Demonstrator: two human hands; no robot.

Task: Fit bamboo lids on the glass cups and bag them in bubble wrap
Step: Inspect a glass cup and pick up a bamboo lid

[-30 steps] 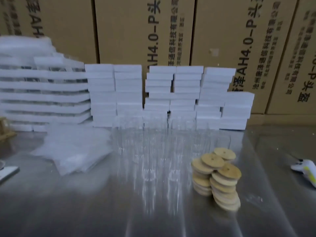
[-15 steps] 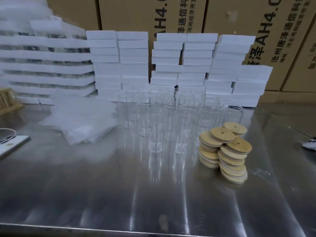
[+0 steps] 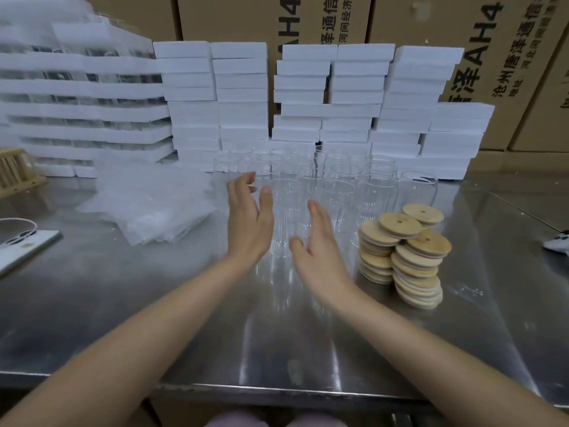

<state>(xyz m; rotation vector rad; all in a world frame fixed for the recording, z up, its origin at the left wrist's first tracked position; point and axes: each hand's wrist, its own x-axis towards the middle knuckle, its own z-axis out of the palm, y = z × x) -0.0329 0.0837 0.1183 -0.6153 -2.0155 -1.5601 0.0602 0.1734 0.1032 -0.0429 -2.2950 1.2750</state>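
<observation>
- Glass cups (image 3: pixel 338 180) were clear; the rear ones blurred into the white boxes (image 3: pixel 308 103), count unreadable.
- Phone (image 3: pixel 21 245) was cut off at the left edge.
- Cups stood upright mid-table (image 3: pixel 123 303), mouths up, long axis vertical.
- Bamboo lids (image 3: pixel 403 257) lay flat in leaning stacks just right of the cups; bubble wrap bags (image 3: pixel 147 204) were to the left.
- Left hand (image 3: pixel 249 220) and right hand (image 3: pixel 320 257) flanked the front cup (image 3: pixel 284 217), palms facing, fingers straight, gripping nothing; contact unclear.

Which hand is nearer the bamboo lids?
Right. The right hand hovers just left of the lids; the left hand is farther left, past the front cup.
</observation>
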